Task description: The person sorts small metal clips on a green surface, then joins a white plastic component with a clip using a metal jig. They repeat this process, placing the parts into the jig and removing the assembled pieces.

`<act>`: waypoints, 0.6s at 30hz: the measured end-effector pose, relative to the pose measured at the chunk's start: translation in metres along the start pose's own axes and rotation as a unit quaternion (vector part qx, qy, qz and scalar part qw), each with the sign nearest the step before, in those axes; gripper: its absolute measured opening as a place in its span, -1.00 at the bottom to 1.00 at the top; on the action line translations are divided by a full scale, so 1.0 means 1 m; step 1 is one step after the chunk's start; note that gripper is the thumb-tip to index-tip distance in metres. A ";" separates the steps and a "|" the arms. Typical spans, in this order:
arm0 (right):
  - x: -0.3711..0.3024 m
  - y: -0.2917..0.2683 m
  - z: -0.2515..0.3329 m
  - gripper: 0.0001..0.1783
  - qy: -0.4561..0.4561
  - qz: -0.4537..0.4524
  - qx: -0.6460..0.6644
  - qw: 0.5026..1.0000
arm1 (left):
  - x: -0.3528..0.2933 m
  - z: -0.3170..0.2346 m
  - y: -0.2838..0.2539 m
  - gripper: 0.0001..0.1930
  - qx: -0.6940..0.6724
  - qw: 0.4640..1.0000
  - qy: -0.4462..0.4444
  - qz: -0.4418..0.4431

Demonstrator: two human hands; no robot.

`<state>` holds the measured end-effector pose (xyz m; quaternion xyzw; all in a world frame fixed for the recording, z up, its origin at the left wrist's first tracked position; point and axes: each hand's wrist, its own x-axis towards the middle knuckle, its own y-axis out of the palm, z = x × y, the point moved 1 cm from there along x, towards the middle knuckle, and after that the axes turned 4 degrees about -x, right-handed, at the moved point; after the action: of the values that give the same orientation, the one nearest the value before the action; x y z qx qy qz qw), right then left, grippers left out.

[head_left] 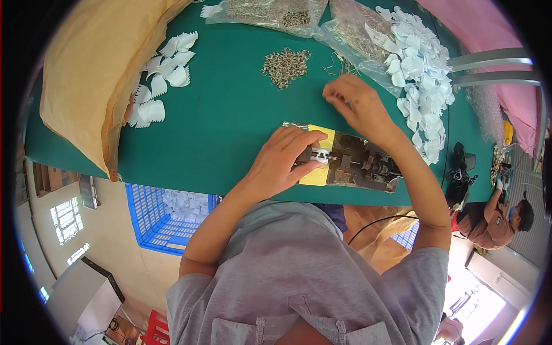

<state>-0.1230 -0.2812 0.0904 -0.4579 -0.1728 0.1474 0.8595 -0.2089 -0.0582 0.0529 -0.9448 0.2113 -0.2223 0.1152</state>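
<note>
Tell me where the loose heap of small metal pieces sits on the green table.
In the head view, the heap of small metal pieces lies upper centre on the green table, just left of the right hand, below the clear bags.

Blue crate [150, 221], brown sack [92, 69], seated co-worker [500, 221]

Worn on the head, looking steeply down over the person's own chest onto the green table [230, 115]; close, wide fisheye, edges bending at the rim; single view only.

I see a green-covered table [230, 109] carrying a small metal jig [356, 164], scattered white plastic clips [164, 75], a heap of little metal springs [286, 65], clear bags [270, 11] and a tan sack [86, 69].
</note>
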 end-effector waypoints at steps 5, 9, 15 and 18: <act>0.000 0.002 -0.004 -0.81 -0.060 0.056 0.046 0.996 | -0.002 0.000 -0.001 -0.50 0.013 1.000 -0.011 0.005; -0.006 0.001 -0.006 -0.80 0.076 0.010 0.060 0.995 | 0.000 -0.001 0.001 -0.50 0.010 1.000 0.000 -0.007; -0.014 0.015 -0.004 -0.90 0.059 -0.020 0.011 0.998 | 0.000 -0.001 0.001 -0.51 0.009 1.000 -0.005 -0.002; -0.014 0.015 -0.003 -0.89 0.056 0.019 -0.024 0.998 | 0.000 0.001 0.001 -0.53 0.001 1.000 -0.012 0.016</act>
<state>-0.1360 -0.2809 0.0739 -0.4892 -0.1192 0.1340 0.8535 -0.2093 -0.0589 0.0518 -0.9438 0.2244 -0.2097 0.1226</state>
